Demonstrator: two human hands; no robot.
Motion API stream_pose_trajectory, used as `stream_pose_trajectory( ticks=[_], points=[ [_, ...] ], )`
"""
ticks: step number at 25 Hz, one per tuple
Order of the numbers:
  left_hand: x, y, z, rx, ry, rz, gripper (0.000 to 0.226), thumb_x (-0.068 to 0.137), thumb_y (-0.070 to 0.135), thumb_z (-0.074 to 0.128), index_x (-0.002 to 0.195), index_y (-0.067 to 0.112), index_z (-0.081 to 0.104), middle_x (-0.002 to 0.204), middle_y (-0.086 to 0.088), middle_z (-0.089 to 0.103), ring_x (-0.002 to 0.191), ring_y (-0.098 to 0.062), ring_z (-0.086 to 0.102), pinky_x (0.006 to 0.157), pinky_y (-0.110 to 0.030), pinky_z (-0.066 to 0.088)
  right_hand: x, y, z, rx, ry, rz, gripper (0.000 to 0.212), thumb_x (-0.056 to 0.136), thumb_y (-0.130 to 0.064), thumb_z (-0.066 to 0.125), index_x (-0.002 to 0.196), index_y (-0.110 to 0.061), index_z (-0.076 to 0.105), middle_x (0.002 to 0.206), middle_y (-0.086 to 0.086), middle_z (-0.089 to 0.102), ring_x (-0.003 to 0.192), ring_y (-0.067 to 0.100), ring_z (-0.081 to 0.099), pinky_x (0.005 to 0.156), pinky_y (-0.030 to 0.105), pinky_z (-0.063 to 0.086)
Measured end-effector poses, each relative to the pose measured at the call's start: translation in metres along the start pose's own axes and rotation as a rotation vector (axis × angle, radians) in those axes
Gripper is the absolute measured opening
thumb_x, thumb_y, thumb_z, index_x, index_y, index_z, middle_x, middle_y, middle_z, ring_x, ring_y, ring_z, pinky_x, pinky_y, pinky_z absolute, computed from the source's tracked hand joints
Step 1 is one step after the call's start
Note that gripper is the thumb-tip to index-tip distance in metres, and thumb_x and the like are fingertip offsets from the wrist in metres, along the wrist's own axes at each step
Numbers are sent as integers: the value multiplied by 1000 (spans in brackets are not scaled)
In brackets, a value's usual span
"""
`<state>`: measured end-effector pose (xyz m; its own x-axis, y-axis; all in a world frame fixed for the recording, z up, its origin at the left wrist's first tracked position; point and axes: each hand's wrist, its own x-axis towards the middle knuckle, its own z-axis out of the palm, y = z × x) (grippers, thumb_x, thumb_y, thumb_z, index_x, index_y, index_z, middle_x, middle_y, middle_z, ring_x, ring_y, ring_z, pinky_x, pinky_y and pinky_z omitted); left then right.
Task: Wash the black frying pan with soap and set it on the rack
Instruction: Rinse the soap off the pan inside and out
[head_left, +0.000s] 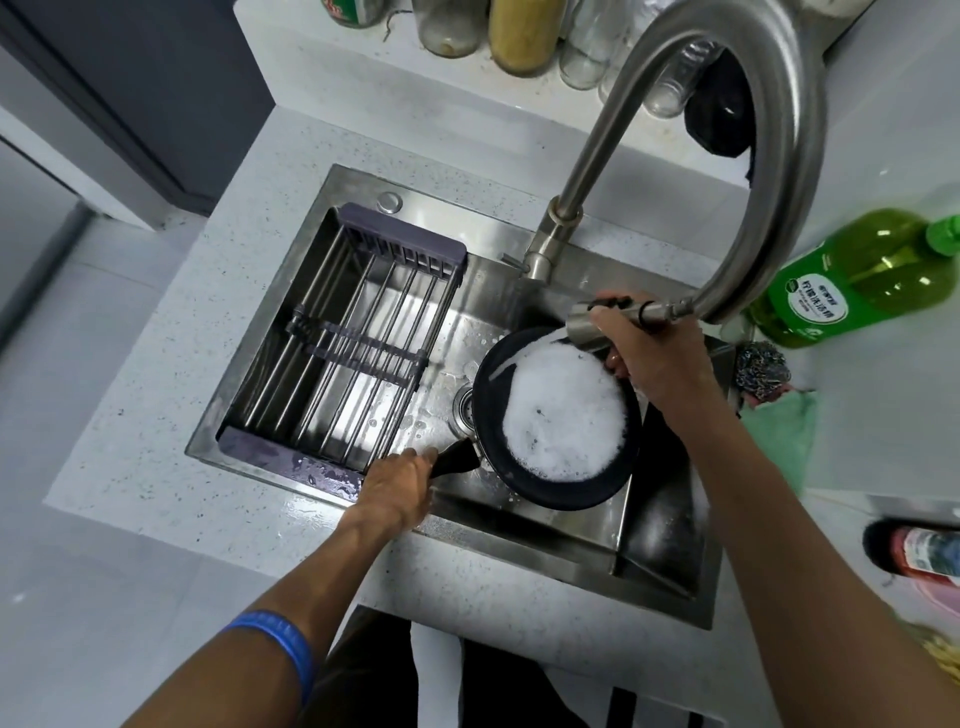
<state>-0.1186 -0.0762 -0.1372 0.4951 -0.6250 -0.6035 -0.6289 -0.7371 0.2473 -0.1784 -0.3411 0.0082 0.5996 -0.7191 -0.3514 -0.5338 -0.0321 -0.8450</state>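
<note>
The black frying pan (524, 483) sits in the steel sink (524, 525), its inside covered with white soap foam. My left hand (397, 480) grips the pan's black handle at the sink's front edge. My right hand (652, 353) holds the faucet spray head (584, 325) just above the pan's far rim, and a thin stream of water runs from it onto the foam. The grey drying rack (340, 343) spans the left half of the sink and has nothing on it.
A green dish soap bottle (852, 280) lies on the counter to the right, with a steel wool scrubber (761, 371) and a green cloth (779, 436) beside it. Jars and bottles line the back ledge (519, 36). A red-capped bottle (914, 553) lies at the right edge.
</note>
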Motion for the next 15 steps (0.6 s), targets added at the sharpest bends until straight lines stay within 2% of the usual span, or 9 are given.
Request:
stream_pose_trajectory(
  ticks=[3,5,7,10,13,15],
  points=[
    [-1,-2,2,-39,-7,-5,39,93,19,56,131,18,47,93,1,51,78,-14,54,73,-22,44,4,-2,-9,-70,26,-12,18,82,-37,69,99,-35,72,87,-7,72,67,6,64,61,23,53],
    [-1,-2,2,-32,-7,4,41,93,18,56,133,19,46,93,2,51,78,-13,54,75,-23,45,4,-2,-16,-84,35,-22,16,86,-30,69,101,-34,72,87,-15,70,70,-4,65,68,14,53],
    [-1,-1,1,-32,4,4,42,94,19,54,135,19,45,92,2,51,77,-13,53,76,-24,45,6,1,-24,-84,74,-50,18,85,-26,70,103,-29,74,90,-13,71,74,-4,65,74,15,51],
    [1,0,0,-15,6,5,46,95,22,53,140,19,41,106,-2,59,84,-15,56,83,-27,48,12,3,-34,-9,141,-33,14,81,-23,73,94,-29,75,86,-8,72,70,1,66,66,18,51],
    [0,0,1,0,7,4,49,95,23,53,142,19,39,111,-4,60,93,-17,60,85,-29,48,14,3,-29,10,47,-35,10,87,-19,71,95,-24,73,79,0,70,55,1,61,51,15,46],
    [0,-1,2,0,8,9,51,95,23,53,143,19,38,112,-4,59,94,-18,61,86,-30,49,13,2,-22,28,-15,-45,9,89,-17,69,97,-20,73,70,3,67,49,7,56,45,18,44]
  ],
)
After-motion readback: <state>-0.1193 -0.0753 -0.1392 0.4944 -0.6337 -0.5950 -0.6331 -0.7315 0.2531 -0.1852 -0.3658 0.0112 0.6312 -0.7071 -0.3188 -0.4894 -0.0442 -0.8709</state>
